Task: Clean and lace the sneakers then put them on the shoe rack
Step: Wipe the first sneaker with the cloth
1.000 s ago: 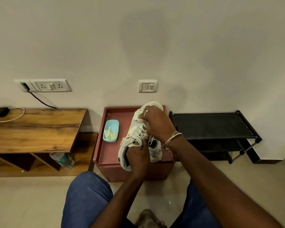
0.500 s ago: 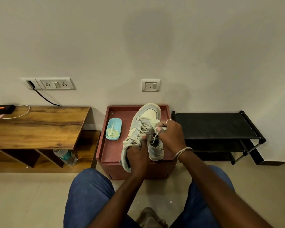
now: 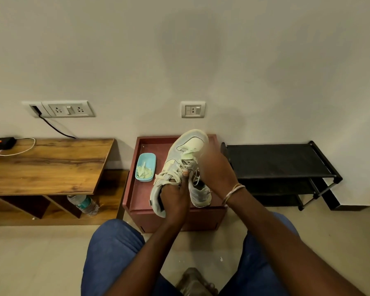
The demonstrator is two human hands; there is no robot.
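We grip the sneaker [image 3: 189,145] in our left hand [image 3: 173,197]; whether our blurred right hand [image 3: 216,171] beside it holds anything, we cannot tell.

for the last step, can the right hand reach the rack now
Probably yes: the rack sits just beside the right hand with nothing between, though that hand is busy at the sneaker.

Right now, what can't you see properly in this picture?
All head view:
- Right hand: motion blur; its grip on a lace is unclear.
- Second sneaker: mostly behind the left hand and the held sneaker.
- Bottle: partly hidden by the table.
- Brown thing: cut by the bottom edge.
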